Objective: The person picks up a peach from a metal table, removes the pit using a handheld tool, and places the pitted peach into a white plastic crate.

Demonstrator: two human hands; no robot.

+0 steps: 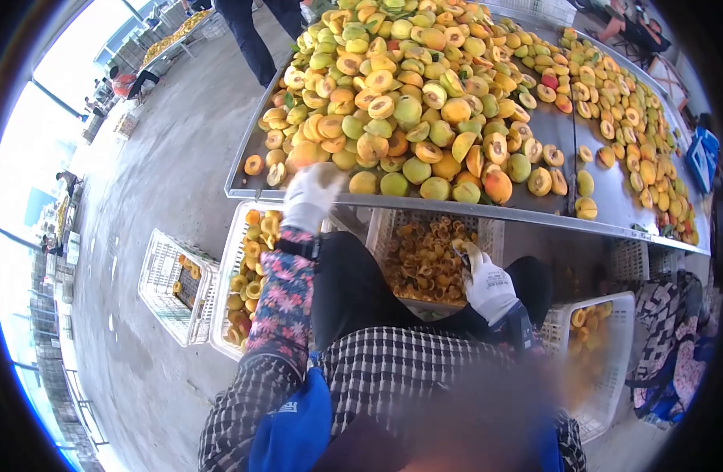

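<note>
My left hand [310,195], in a white glove, is at the near edge of the metal table, beside the heap of yellow peaches [408,110]. Motion smears its fingers, and I cannot tell whether they hold anything. Many of the peaches are cut in half with brown pit hollows showing. Over the crate of fruit scraps [434,300] below the table, my right hand [489,285] is closed, its glove stained yellow at the fingers. A small metallic tool tip [458,248] sticks out from its grip; the rest is hidden in the glove.
A white crate of peach halves [227,303] stands by my left leg, with another crate [160,275] further left. On my right is a crate [625,346] holding more fruit. The table's metal rim [456,211] runs across above my knees. Someone's legs [251,35] show behind the table.
</note>
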